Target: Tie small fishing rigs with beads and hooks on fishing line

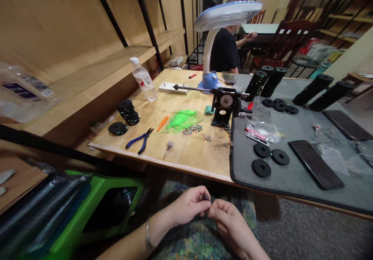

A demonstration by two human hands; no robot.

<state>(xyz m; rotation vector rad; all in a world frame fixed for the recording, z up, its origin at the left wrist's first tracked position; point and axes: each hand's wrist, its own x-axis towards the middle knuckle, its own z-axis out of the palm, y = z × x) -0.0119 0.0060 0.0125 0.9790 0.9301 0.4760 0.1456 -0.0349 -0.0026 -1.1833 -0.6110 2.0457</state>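
Over my lap, just below the table edge, my left hand (194, 205) and my right hand (225, 215) meet with thumbs and fingertips pinched together. Whatever lies between the fingertips is too small to make out. A bracelet circles my left wrist. Ahead on the wooden table top (186, 159) lie a pile of bright green strands (183, 120), scattered small coloured beads (192, 129), blue-handled pliers (140, 140) and an orange tool (162, 124). A black winding machine (223, 106) with a long horizontal shaft stands behind them.
A grey mat (279, 186) covers the right side, bearing black foam discs (280, 157), a phone (316, 164) and stacked foam rolls (313, 89). A desk lamp (208, 50) and a plastic bottle (145, 82) stand behind. A green stool (96, 186) is at lower left; another person (224, 50) sits beyond.
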